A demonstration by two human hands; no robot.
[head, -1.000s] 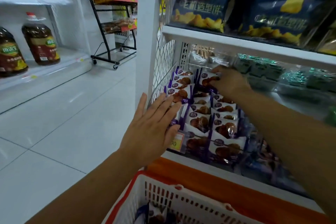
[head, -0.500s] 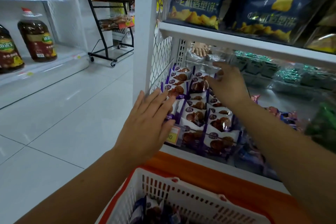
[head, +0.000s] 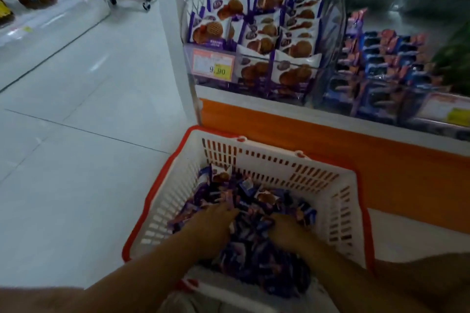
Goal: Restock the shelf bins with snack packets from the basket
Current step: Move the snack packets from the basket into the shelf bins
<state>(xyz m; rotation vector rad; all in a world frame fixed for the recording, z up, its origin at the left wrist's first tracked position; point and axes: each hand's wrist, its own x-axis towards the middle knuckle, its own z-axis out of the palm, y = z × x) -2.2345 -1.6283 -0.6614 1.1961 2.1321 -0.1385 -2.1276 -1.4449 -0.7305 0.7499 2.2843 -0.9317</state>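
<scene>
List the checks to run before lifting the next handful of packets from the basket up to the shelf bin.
1. Hands on the stock: left hand and right hand are both down among the snack packets. Ok.
2. Grip secured: the fingers are buried in the pile and blurred. Cannot tell.
3. Stock left: the basket holds plenty of packets. Ok.
4. Right kind picked: the pile looks mixed, and what each hand has is hidden. Cannot tell.
5. Room in the cookie bin: the front rows look packed and the back is unclear. Cannot tell.
6. Path from basket up to bin: nothing stands between them. Ok.
</scene>
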